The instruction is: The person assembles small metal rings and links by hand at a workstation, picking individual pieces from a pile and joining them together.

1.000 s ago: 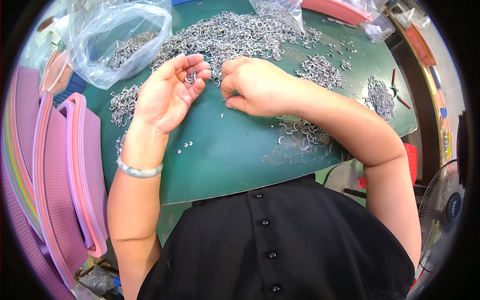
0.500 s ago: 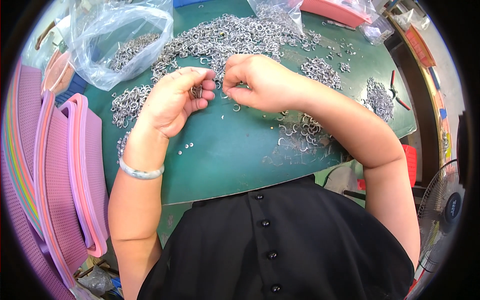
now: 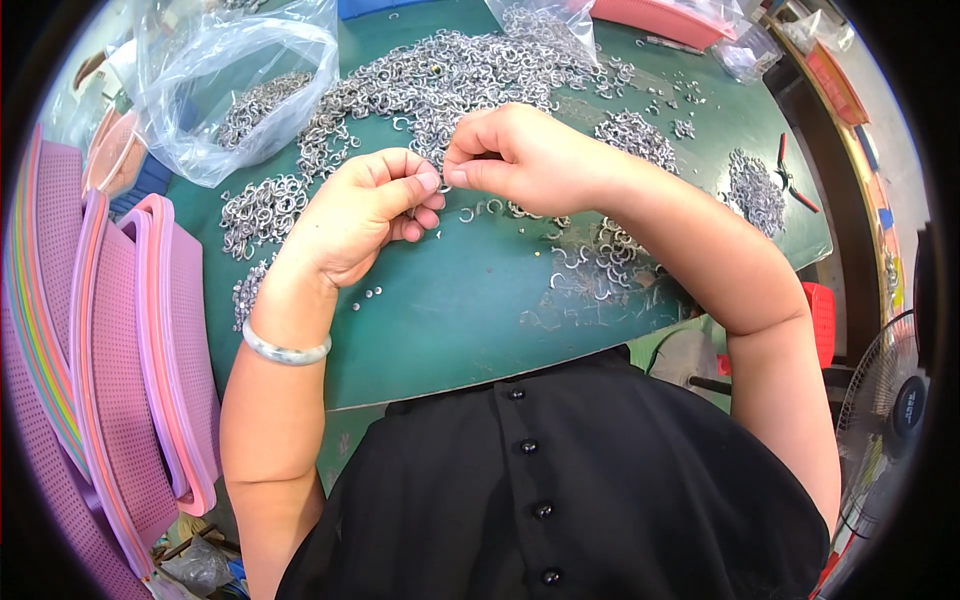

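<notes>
L hand (image 3: 372, 215) & R hand (image 3: 520, 155) met fingertip to fingertip over desk (image 3: 450, 320) centre, both pinched shut on small metal ring (image 3: 443, 187) between them; ring pile (image 3: 440, 75) lay toward far edge.

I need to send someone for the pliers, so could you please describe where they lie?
Start at the green table and go to its far right edge. There, beyond the small heap of metal rings, lie the pliers, the only red-handled tool among silver rings.

Clear plastic bag (image 3: 235, 85) of metal rings, table's far left; second clear bag (image 3: 540, 25) at far edge.
</notes>
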